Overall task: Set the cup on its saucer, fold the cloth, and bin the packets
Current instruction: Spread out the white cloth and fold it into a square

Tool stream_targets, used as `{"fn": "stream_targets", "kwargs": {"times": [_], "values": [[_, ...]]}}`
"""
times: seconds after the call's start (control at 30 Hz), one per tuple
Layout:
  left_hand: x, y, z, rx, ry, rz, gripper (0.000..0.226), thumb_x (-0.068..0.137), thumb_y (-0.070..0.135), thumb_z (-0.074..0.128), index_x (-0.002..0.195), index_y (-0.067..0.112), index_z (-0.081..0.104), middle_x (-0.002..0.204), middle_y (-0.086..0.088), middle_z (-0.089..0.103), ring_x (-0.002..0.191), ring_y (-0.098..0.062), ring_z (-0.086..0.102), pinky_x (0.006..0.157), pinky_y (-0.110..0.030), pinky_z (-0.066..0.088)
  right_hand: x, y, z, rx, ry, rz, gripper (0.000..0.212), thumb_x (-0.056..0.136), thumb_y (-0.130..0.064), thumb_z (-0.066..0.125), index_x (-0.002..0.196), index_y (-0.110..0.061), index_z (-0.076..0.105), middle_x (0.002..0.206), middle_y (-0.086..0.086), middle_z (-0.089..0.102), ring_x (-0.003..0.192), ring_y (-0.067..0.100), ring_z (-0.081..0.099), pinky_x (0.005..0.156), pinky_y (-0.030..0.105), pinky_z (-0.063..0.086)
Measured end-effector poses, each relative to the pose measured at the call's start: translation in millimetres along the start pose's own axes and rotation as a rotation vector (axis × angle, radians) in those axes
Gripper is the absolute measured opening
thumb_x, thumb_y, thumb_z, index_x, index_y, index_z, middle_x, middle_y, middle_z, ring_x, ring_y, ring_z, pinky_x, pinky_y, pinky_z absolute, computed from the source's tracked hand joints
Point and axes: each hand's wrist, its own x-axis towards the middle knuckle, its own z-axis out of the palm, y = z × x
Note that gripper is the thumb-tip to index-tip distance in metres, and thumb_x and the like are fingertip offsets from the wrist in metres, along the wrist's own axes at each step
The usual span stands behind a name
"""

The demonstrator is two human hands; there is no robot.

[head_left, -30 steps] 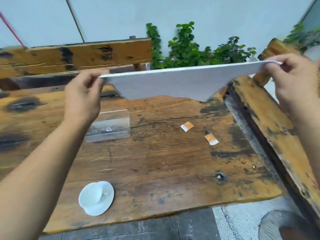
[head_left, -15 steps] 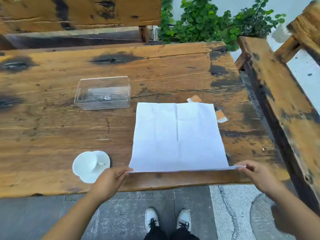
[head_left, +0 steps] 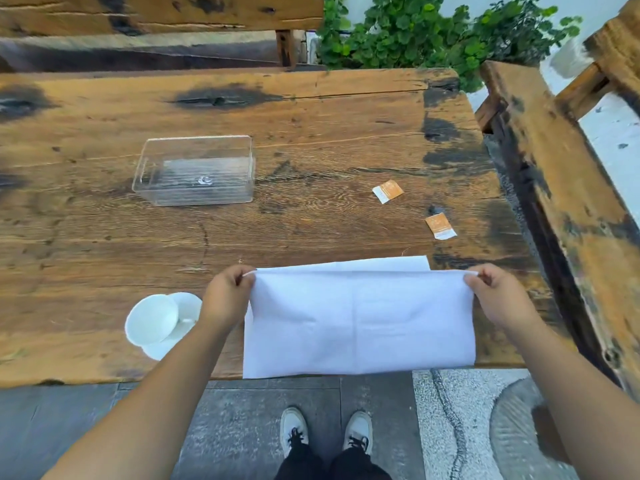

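A white cloth [head_left: 360, 323] lies at the near edge of the wooden table [head_left: 311, 140], doubled over on itself. My left hand [head_left: 227, 297] pinches its upper left corner and my right hand [head_left: 498, 299] pinches its upper right corner, just short of the far edge beneath. A white cup [head_left: 152, 318] sits on a white saucer [head_left: 188, 306] left of my left hand. Two orange-and-white packets lie beyond the cloth, one packet [head_left: 388, 191] further back and the other packet [head_left: 440, 227] nearer to the right. A clear plastic bin [head_left: 195, 169] stands mid-table, with nothing in it.
A wooden bench [head_left: 568, 188] runs along the table's right side, and another bench back [head_left: 156, 12] stands behind it. Green plants [head_left: 433, 32] grow at the far end. My shoes [head_left: 327, 431] show on the paved floor below the table edge.
I spread the cloth flat on the table after holding it up in the air. Both hands then carried its near edge away from me, doubling it over. The packets show again.
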Motion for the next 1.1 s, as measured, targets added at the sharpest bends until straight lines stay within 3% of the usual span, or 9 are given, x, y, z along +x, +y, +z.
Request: {"fn": "stream_targets", "kwargs": {"times": [0.27, 0.37, 0.53, 0.6, 0.73, 0.8, 0.87, 0.97, 1.1], "values": [[32.9, -10.6, 15.9, 0.149, 0.044, -0.110, 0.019, 0.089, 0.015, 0.047, 0.091, 0.019, 0.066, 0.062, 0.001, 0.059, 0.057, -0.021, 0.052, 0.051, -0.028, 0.035, 48.4, -24.0, 37.8, -0.128, -0.026, 0.046, 0.012, 0.095, -0.026, 0.050, 0.092, -0.017, 0.057, 0.079, 0.004, 0.059, 0.073, 0.026, 0.054, 0.056, 0.032, 0.038], [41.6, -19.2, 19.3, 0.196, 0.052, -0.147, 0.025, 0.089, 0.015, 0.045, 0.105, 0.018, 0.065, 0.080, -0.007, 0.067, 0.074, -0.028, 0.058, 0.056, -0.030, 0.037, 60.2, -23.7, 56.7, -0.193, -0.046, 0.056, 0.013, 0.095, -0.024, 0.049, 0.093, -0.015, 0.057, 0.080, 0.008, 0.060, 0.074, 0.029, 0.054, 0.057, 0.033, 0.038], [52.4, -27.6, 26.6, 0.261, 0.040, -0.199, 0.033, 0.091, 0.014, 0.043, 0.119, 0.016, 0.060, 0.089, -0.011, 0.066, 0.085, -0.032, 0.058, 0.068, -0.034, 0.042, 73.5, -20.0, 82.5, -0.320, -0.025, 0.088, 0.016, 0.096, -0.027, 0.048, 0.092, -0.013, 0.055, 0.090, 0.015, 0.065, 0.080, 0.034, 0.056, 0.063, 0.034, 0.041], [52.3, -25.1, 30.0, 0.307, 0.081, -0.208, 0.036, 0.091, 0.014, 0.045, 0.126, 0.015, 0.054, 0.109, -0.017, 0.063, 0.096, -0.037, 0.058, 0.076, -0.040, 0.044, 70.5, -21.5, 89.1, -0.370, 0.046, 0.046, 0.016, 0.094, -0.027, 0.050, 0.101, -0.014, 0.057, 0.103, 0.016, 0.063, 0.089, 0.036, 0.056, 0.069, 0.037, 0.044], [28.6, -20.8, 50.7, 0.595, 0.209, 0.085, 0.053, 0.079, 0.015, 0.061, 0.130, 0.011, 0.046, 0.137, -0.019, 0.045, 0.123, -0.041, 0.042, 0.094, -0.053, 0.037, 44.3, -18.0, 106.5, -0.522, 0.148, -0.272, 0.043, 0.089, -0.031, 0.057, 0.128, -0.013, 0.050, 0.135, 0.015, 0.051, 0.124, 0.035, 0.045, 0.098, 0.051, 0.039], [10.6, -22.1, 68.7, 0.702, 0.110, 0.300, 0.059, 0.081, 0.023, 0.060, 0.135, 0.012, 0.042, 0.147, -0.018, 0.038, 0.135, -0.039, 0.032, 0.104, -0.058, 0.030, 24.6, -12.5, 119.4, -0.656, 0.039, -0.452, 0.053, 0.092, -0.042, 0.048, 0.136, -0.014, 0.044, 0.147, 0.012, 0.042, 0.136, 0.034, 0.036, 0.108, 0.055, 0.029], [-2.9, -32.3, 84.4, 0.818, -0.042, 0.424, 0.060, 0.089, 0.041, 0.042, 0.142, 0.013, 0.034, 0.152, -0.016, 0.030, 0.141, -0.037, 0.022, 0.110, -0.060, 0.018, 9.7, -3.4, 130.3, -0.778, -0.121, -0.553, 0.063, 0.092, -0.054, 0.029, 0.143, -0.017, 0.037, 0.154, 0.009, 0.033, 0.142, 0.033, 0.026, 0.113, 0.056, 0.019], [-5.8, -57.1, 89.6, 0.923, -0.166, 0.448, 0.069, 0.092, 0.059, 0.017, 0.149, 0.021, 0.016, 0.158, -0.008, 0.013, 0.145, -0.031, 0.003, 0.113, -0.058, 0.005, 8.6, 12.6, 133.2, -0.867, -0.216, -0.571, 0.069, 0.092, -0.061, 0.013, 0.148, -0.023, 0.027, 0.159, 0.001, 0.021, 0.146, 0.028, 0.010, 0.116, 0.056, 0.007], [-1.2, -66.2, 87.0, 0.925, -0.206, 0.431, 0.071, 0.091, 0.062, 0.012, 0.150, 0.022, 0.002, 0.159, -0.003, 0.001, 0.145, -0.025, -0.007, 0.114, -0.052, -0.005, 16.2, 19.5, 129.6, -0.870, -0.238, -0.547, 0.068, 0.093, -0.063, 0.010, 0.149, -0.026, 0.020, 0.160, -0.003, 0.016, 0.147, 0.023, 0.002, 0.116, 0.055, 0.001]]}}
